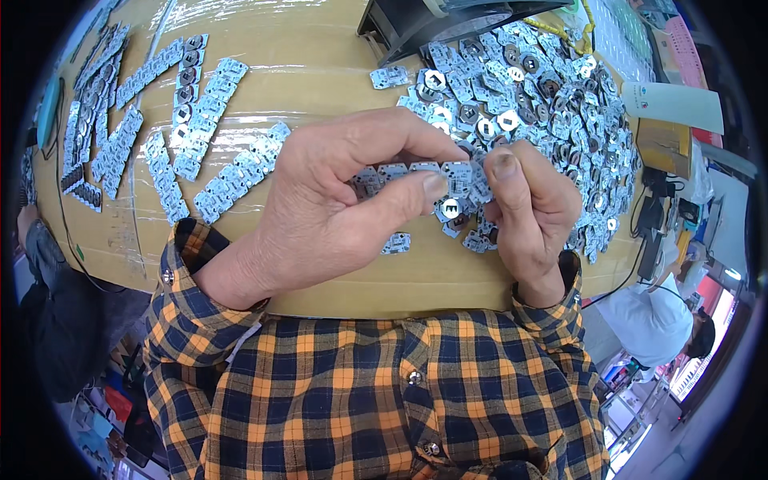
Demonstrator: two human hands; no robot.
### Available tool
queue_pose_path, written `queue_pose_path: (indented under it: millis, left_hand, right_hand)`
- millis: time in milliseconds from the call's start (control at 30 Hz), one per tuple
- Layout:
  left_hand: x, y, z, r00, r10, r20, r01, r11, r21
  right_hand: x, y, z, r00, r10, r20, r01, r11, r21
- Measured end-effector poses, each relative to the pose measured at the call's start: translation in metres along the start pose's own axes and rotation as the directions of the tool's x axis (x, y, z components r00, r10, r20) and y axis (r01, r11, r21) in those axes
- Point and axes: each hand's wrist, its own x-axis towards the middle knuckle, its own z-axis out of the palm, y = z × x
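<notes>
A short strip of small white circuit boards [458, 179] is held in front of me. My left hand [332, 192] is closed on it, thumb below and fingers above. At the strip's right end my right hand [534, 204] is closed in a pinch, thumb against curled fingers, on a small board there. Just behind both hands lies a large heap of similar loose circuit boards [560, 128], some with round dark or silvery parts. A single loose board [396, 243] rests below my left thumb.
Left of my hands, several rows of joined boards [210, 120] lie on the brown table [304, 72]. A black fan-like box [448, 28] stands at the back. White card [676, 106] is at right. One person [652, 324] is at the right, another [56, 312] at the left.
</notes>
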Motion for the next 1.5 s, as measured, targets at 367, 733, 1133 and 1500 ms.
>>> queue_pose_path:
  millis: [367, 733, 1133, 1500]
  left_hand:
    - [-0.002, 0.002, 0.003, 0.997, -0.07, -0.032, 0.067, 0.993, -0.093]
    - [0.001, 0.002, 0.005, 0.994, -0.107, 0.018, 0.109, 0.971, -0.211]
    - [0.004, 0.012, -0.002, 0.874, -0.415, 0.253, 0.482, 0.673, -0.561]
    - [-0.001, 0.0, 0.012, 0.974, 0.184, -0.13, -0.159, 0.971, 0.181]
  right_hand:
    - [0.002, 0.003, -0.003, 0.998, -0.038, 0.041, 0.04, 0.998, -0.049]
    - [0.006, 0.003, -0.001, 0.964, -0.224, 0.144, 0.211, 0.972, 0.099]
    - [0.003, -0.012, 0.004, 0.847, 0.311, 0.431, -0.529, 0.414, 0.741]
    - [0.001, -0.006, 0.008, 0.944, 0.302, 0.134, -0.328, 0.813, 0.48]
